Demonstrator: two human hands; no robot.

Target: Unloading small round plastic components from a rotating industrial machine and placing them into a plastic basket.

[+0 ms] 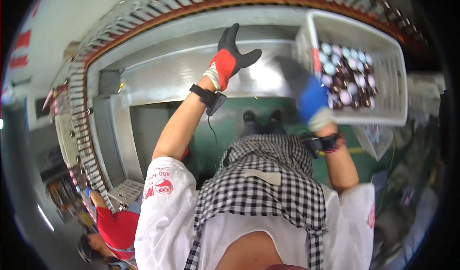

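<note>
Your left hand [231, 56] is over the metal surface [177, 73]: grip wide, fingers spread, nothing held. Your right hand [303, 88] is blurred at the white crate [390, 61]'s left side; can't tell its grip. Small brown and pale pieces [345, 96] sit inside the crate.

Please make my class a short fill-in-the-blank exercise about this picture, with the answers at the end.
1. The open left grip wears a black and ____ glove.
2. The right grip, blurred here, wears a glove that is dark toward the tips and ____ nearer the cuff.
3. The crate with small round pieces inside stands to the ____ of the left grip.
4. The checked apron is patterned in white and ____.

Missing words: red; blue; right; black.
</note>
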